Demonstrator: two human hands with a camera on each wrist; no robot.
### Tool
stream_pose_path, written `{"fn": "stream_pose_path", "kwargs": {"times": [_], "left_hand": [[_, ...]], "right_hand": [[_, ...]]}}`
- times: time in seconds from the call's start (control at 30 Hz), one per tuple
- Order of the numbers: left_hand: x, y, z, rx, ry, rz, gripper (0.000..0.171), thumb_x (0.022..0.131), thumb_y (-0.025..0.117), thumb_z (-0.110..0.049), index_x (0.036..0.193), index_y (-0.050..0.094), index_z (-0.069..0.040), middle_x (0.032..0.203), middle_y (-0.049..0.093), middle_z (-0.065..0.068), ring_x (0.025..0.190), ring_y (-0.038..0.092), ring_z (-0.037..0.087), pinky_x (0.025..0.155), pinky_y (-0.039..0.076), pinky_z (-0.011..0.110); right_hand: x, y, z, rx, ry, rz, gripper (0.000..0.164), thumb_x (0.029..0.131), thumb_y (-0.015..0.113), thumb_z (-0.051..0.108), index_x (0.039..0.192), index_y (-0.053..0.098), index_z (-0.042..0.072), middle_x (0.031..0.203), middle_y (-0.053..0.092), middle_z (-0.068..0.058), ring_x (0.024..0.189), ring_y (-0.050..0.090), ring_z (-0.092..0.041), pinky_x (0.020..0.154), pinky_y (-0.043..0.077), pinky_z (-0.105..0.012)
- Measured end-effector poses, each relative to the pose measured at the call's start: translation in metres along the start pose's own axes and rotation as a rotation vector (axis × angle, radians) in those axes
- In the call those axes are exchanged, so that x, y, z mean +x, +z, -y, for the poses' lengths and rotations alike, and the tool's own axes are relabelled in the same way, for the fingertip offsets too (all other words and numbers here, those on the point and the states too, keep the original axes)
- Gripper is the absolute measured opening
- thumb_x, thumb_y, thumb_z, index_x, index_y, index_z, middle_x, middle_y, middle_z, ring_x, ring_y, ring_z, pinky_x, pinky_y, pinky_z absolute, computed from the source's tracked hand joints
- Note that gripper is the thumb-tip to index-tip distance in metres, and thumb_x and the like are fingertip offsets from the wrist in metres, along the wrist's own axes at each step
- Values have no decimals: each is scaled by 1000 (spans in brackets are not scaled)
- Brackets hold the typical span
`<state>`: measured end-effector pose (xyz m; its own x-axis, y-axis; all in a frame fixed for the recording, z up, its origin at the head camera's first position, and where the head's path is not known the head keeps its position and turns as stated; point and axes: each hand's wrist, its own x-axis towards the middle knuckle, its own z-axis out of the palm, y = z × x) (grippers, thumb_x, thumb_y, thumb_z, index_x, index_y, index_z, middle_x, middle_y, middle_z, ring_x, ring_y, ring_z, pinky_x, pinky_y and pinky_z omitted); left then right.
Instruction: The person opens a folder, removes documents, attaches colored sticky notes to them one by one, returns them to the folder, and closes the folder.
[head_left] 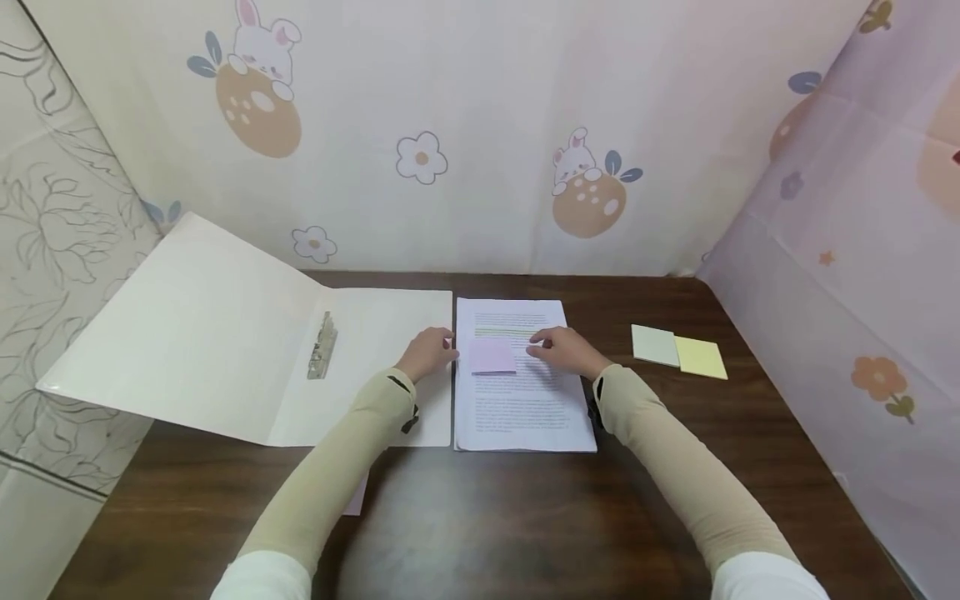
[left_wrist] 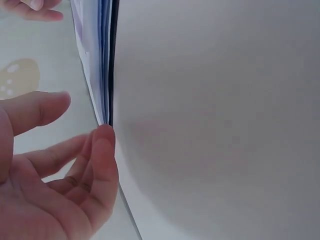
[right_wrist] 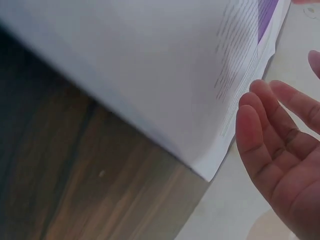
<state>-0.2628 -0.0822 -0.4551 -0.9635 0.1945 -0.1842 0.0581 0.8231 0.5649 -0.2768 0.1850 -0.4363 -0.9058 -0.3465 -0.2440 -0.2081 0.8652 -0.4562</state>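
A stack of printed sheets [head_left: 525, 417] lies on the table, with a purple sticky note [head_left: 492, 357] on its top page and a green highlighted line above the note. My left hand [head_left: 429, 352] is at the stack's left edge; in the left wrist view its fingertips appear to meet the sheet edges [left_wrist: 106, 60], thumb apart. Over the right part of the page is my right hand [head_left: 567, 352], its bent fingers holding nothing. In the right wrist view, that hand [right_wrist: 285, 150] is beside the printed page [right_wrist: 150, 75]; contact cannot be told.
Left of the stack an open white binder [head_left: 382, 321] lies with its cover [head_left: 187, 333] raised and a metal clip [head_left: 322, 346] inside. Pale green [head_left: 655, 345] and yellow [head_left: 701, 357] sticky notes lie at the right. A purple piece [head_left: 357, 498] shows by my left forearm.
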Motion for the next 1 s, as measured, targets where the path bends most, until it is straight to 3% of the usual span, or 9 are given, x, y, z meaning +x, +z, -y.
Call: {"fn": "stream_pose_path", "kwargs": {"times": [0.37,0.6,0.83,1.0], "left_hand": [[-6,2,-6,-64,-81,60,48,92,64,-23,132,55,2,123,65,18,105,63,28,92,51,41],[-6,5,-8,-22,-79,60,42,90,65,-24,123,61,2,115,68,16,92,61,24,84,51,38],[-8,4,-11,-24,-77,70,46,91,64,-23,130,58,2,123,66,16,101,62,26,91,50,40],[-6,6,-8,-13,-70,69,46,91,64,-22,130,59,2,122,66,16,98,62,25,90,51,39]], "right_hand": [[-5,-16,-25,-8,50,-47,42,98,55,31,128,61,1,119,64,-21,99,61,-28,83,50,-42],[-8,-28,-41,-23,105,-72,42,98,56,28,127,60,-1,115,64,-21,97,58,-30,83,49,-43],[-15,-44,-61,-47,136,-86,43,98,54,27,127,57,-4,121,60,-26,107,58,-36,88,49,-50],[-17,-56,-75,-86,129,-82,44,98,53,26,127,56,-7,125,59,-29,112,58,-40,92,47,-54]]}}
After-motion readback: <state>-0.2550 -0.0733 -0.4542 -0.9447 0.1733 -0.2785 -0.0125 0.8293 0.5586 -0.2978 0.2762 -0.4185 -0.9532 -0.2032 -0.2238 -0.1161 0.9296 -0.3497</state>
